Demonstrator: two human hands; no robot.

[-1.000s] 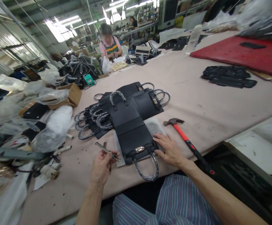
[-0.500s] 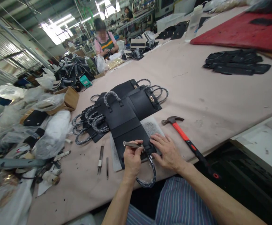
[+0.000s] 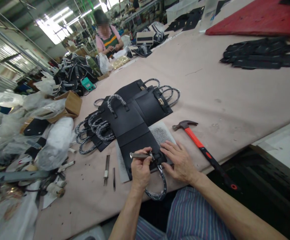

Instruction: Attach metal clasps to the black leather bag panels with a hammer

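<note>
My left hand (image 3: 141,171) is closed around a metal punch (image 3: 138,155), which lies tilted nearly flat in the fingers. The punch's inner end is close to a handle tab on a black leather bag panel (image 3: 137,143). Fingers apart, my right hand (image 3: 179,161) lies flat on the panel's right edge, beside that tab. A plastic-wrapped handle (image 3: 163,186) loops from the panel towards my lap. Under the panel is a speckled stone slab (image 3: 161,133). To the right, a claw hammer (image 3: 194,136) with a red and black grip rests on the table.
On the left lie a two-pronged punch (image 3: 106,170) and a thin metal rod (image 3: 114,179). More black bag panels (image 3: 152,105) with wrapped handles are stacked beyond. Plastic bags and a cardboard box (image 3: 73,103) crowd the left side. A co-worker (image 3: 108,38) sits at the far end.
The punch has turned slightly in my left hand, its outer end lower. My right hand stays on the panel. The camera view has tipped down a little.
</note>
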